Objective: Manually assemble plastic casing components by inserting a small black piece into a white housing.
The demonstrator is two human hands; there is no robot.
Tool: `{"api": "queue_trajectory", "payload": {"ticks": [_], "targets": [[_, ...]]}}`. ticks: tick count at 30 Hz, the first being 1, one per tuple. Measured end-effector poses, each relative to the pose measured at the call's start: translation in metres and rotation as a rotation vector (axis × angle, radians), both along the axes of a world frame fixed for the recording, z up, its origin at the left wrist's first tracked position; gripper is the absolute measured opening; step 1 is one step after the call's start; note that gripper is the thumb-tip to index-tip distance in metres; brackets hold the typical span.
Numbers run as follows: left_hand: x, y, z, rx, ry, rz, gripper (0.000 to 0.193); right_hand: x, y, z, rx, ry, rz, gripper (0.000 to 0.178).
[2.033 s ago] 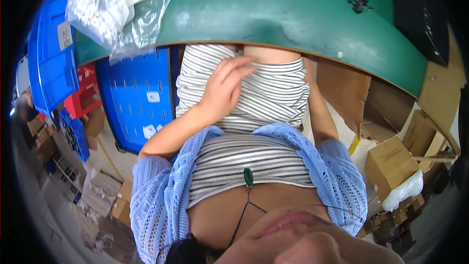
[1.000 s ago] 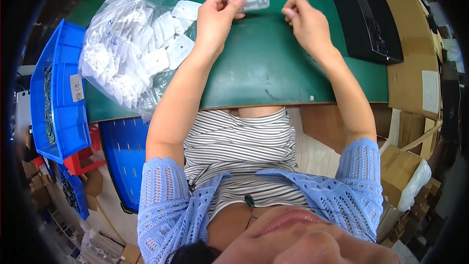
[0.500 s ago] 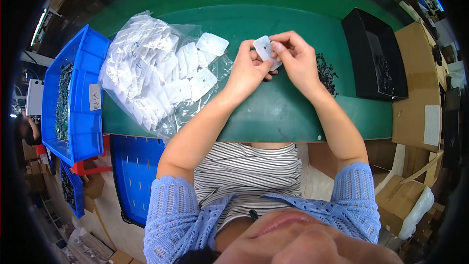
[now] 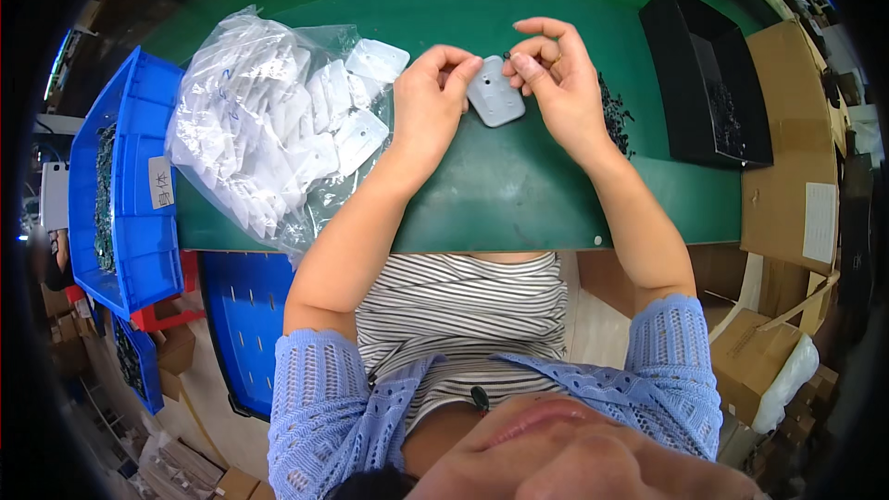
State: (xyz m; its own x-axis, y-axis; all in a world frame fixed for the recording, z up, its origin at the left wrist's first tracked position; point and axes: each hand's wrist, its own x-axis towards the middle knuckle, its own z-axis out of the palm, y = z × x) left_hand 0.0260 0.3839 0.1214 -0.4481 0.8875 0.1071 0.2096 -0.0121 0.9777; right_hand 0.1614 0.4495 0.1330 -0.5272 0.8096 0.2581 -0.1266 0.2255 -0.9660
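A white rounded plastic cover (image 4: 500,108) with a small dark hole is held over the green bench. My left hand (image 4: 428,102) is closed, thumb and fingertips pinching the cover's upper left edge. At its upper right edge is my right hand (image 4: 567,93), its thumb and forefinger closed around a small black part (image 4: 507,56), too small to tell its exact kind. Left of my left hand lies a clear plastic bag (image 4: 245,120) full of similar white covers, several spilling from its mouth. A pile of small black parts (image 4: 613,118) sits beside my right wrist, partly hidden by it.
A black open box (image 4: 671,83) with small black parts stands at the right of the green bench (image 4: 546,208), with a cardboard box (image 4: 787,148) beyond it. On the left is a blue bin (image 4: 153,241) holding green circuit boards.
My left hand has shifted left to the cover's upper edge, and the cover now shows more of its face. My right fingers have drawn back to its upper right edge, a black part showing there.
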Motion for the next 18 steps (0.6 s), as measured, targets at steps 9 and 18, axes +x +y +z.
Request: {"api": "queue_trajectory", "payload": {"ticks": [9,18], "targets": [[0.012,-0.007,0.01,0.181,0.168,-0.073,0.013,0.005,-0.004,0.004,0.133,-0.113,0.029,0.028],[0.014,-0.008,0.006,0.286,0.362,-0.059,0.005,0.005,-0.011,0.01,0.227,-0.204,-0.058,0.021]]}}
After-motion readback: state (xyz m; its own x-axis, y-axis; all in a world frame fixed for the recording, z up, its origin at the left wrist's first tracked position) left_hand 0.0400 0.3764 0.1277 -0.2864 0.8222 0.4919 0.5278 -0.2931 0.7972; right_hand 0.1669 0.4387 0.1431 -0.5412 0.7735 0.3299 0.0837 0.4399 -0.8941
